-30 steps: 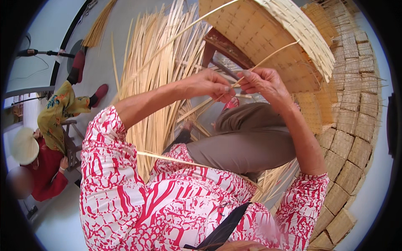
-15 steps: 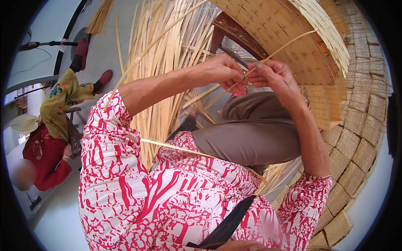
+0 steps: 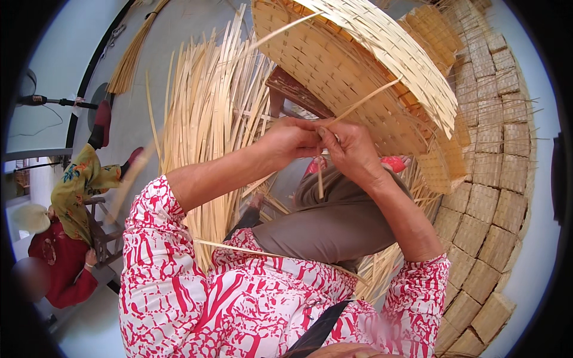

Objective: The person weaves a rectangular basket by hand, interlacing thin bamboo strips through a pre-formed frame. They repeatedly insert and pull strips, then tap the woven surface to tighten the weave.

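Note:
My left hand (image 3: 291, 143) and my right hand (image 3: 353, 152) meet above my lap, with fingers pinched together on a thin bamboo strip (image 3: 365, 102). One part of the strip slants up to the right from my hands, and a short piece hangs below them. Exactly how the fingers cross on it is hidden. Just beyond my hands stands a large curved woven bamboo piece (image 3: 334, 65) with a thick pale rim, leaning by a dark red wooden stool (image 3: 301, 92). Another long strip (image 3: 286, 30) runs slantwise above my left forearm, blurred at its lower end.
Many loose bamboo strips (image 3: 200, 107) lie on the floor at left. A bound bundle of thin sticks (image 3: 134, 56) lies farther left, near a seated person in a red top (image 3: 65, 262). Woven blocks (image 3: 498, 206) are stacked in rows along the right.
My hands have come closer together, and the right has turned inward over the strip. A short strip end now hangs below them. The view has shifted, showing more of the woven piece.

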A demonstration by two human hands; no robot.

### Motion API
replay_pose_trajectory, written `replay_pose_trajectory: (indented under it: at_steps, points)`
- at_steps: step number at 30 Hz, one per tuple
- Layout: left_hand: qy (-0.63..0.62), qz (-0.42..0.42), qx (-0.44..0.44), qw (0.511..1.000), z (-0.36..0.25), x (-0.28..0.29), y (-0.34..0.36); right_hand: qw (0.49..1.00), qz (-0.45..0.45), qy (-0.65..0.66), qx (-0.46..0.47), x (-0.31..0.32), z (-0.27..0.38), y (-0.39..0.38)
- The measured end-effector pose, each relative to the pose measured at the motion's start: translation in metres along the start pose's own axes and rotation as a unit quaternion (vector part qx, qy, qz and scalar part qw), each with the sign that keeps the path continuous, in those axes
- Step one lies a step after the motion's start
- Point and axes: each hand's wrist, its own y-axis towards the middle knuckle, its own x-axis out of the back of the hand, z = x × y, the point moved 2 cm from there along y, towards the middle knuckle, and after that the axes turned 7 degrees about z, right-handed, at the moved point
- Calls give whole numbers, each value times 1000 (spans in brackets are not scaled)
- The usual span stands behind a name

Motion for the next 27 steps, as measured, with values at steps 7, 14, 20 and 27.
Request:
replay_pose_trajectory:
  at_steps: [7, 14, 20, 27]
  points:
    - [664, 13, -497, 558, -15, 23, -17, 986, -3, 161, -45, 4, 3, 2]
    - [486, 33, -263, 833, -4, 19, -14, 977, 4, 197, -77, 5, 8, 3]
    - [204, 8, -44, 978, -14, 14, -2, 995, -67, 63, 28, 12, 18, 5]
    - [596, -36, -343, 725, -39, 20, 18, 990, -51, 124, -51, 12, 7, 5]
